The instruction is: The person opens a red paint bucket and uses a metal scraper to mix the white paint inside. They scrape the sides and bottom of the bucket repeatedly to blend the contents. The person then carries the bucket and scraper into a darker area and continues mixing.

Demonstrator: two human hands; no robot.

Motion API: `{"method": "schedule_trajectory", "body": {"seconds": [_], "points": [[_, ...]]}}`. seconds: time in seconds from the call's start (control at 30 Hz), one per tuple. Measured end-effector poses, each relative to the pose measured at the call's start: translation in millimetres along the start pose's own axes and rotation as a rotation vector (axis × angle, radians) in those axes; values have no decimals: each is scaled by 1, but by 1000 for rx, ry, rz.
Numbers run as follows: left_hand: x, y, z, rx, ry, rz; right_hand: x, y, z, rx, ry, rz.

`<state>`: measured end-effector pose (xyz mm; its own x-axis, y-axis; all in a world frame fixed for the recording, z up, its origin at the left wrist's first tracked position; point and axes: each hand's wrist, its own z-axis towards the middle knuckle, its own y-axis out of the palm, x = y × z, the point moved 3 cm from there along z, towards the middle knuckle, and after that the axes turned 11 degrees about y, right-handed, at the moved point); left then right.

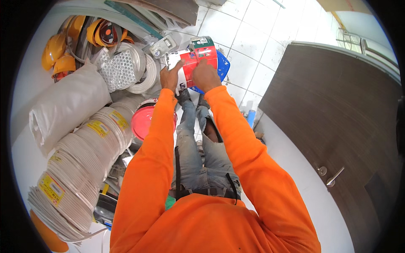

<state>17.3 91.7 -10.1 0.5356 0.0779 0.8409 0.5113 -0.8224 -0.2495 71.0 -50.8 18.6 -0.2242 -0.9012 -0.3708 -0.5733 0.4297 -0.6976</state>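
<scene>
Container (190,63) with white, red and green wrap is held just ahead of the 2 hands. White end is gripped by the left hand (169,78), fingers closed on it. Red part is touched by the right hand (206,76), fingers curled; whether it is actually gripped can't be told, fingertips hidden. Blue item (223,66), white-spotted, is seen just beyond the right hand, partly covered by the container. Grey-white box (163,45) is located ahead of the left hand.

Left of that hand: white coil (147,78), bundle of clear tubes (117,71), and, farther out, yellow hard hats (55,50). Pail with red lid (142,122) is set nearer the body, below the left hand. Farther back on that side, cable coils (80,156) with yellow labels are lined up, white wrapped roll (69,99) alongside.

Dark brown door (333,114) is seen well right of the right hand; blue cylinder (251,118) is located between.
</scene>
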Motion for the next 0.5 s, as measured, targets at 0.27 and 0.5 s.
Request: {"method": "schedule_trajectory", "body": {"seconds": [0.27,0.5], "points": [[-28,13,7,293,20,-1,19,1,-24,-17,-2,-36],[-19,0,36,286,146,207,14,-1,-43,119,-24,65]]}}
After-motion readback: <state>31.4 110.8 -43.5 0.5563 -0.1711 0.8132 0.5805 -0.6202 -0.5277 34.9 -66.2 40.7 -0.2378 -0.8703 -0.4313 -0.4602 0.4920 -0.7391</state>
